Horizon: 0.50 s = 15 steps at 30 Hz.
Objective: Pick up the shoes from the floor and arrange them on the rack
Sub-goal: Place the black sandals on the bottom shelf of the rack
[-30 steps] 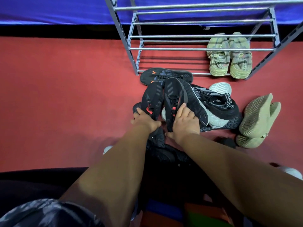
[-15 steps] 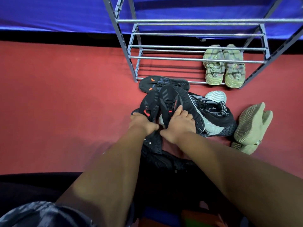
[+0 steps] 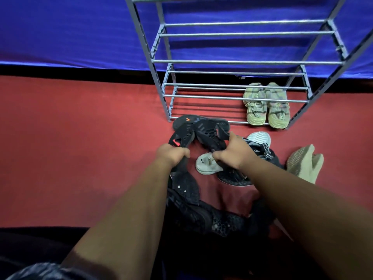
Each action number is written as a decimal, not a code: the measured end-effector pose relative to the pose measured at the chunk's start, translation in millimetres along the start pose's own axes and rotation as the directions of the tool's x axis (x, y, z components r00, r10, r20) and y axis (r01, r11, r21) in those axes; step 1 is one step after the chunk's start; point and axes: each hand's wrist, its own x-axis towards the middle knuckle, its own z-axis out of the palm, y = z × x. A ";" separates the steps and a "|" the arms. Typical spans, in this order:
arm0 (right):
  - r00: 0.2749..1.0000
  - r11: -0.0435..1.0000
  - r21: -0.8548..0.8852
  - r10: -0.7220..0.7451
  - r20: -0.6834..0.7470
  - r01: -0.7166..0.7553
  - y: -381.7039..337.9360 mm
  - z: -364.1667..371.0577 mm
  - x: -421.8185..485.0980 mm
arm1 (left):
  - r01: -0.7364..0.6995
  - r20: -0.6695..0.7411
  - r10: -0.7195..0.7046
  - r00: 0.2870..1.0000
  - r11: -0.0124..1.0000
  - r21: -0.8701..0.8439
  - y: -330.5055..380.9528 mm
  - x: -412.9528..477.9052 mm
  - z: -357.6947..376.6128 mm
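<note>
The left hand (image 3: 173,155) has its fingers curled around a black sandal (image 3: 181,138); the right hand (image 3: 232,153) grips its mate (image 3: 210,134). Both sandals are lifted over the red floor (image 3: 80,148), just near of the metal shoe rack (image 3: 232,61). Olive sneakers (image 3: 266,106) sit on the rack's bottom tier, right.

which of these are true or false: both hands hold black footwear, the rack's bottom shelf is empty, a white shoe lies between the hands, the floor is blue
1. Both hands hold black footwear: true. The left hand and right hand each grip a black sandal.
2. The rack's bottom shelf is empty: false. The rack holds a pale green pair there.
3. A white shoe lies between the hands: true.
4. The floor is blue: false. The floor is red.
</note>
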 end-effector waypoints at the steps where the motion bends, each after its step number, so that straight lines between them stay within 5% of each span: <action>1: 1.000 0.999 0.036 -0.002 -0.022 0.003 0.5 -1.5 -0.3 | -0.017 -0.011 0.016 1.000 1.000 -0.015 2.2 -0.5 -0.3; 7: 0.987 0.987 0.163 0.017 -0.159 0.010 14.9 -6.1 9.3 | -0.080 -0.104 0.069 0.992 0.991 -0.109 18.5 15.2 5.9; 15: 0.972 0.988 0.150 0.076 -0.224 -0.043 40.6 -20.5 29.6 | -0.172 -0.050 0.167 0.985 0.976 -0.130 39.0 53.7 33.3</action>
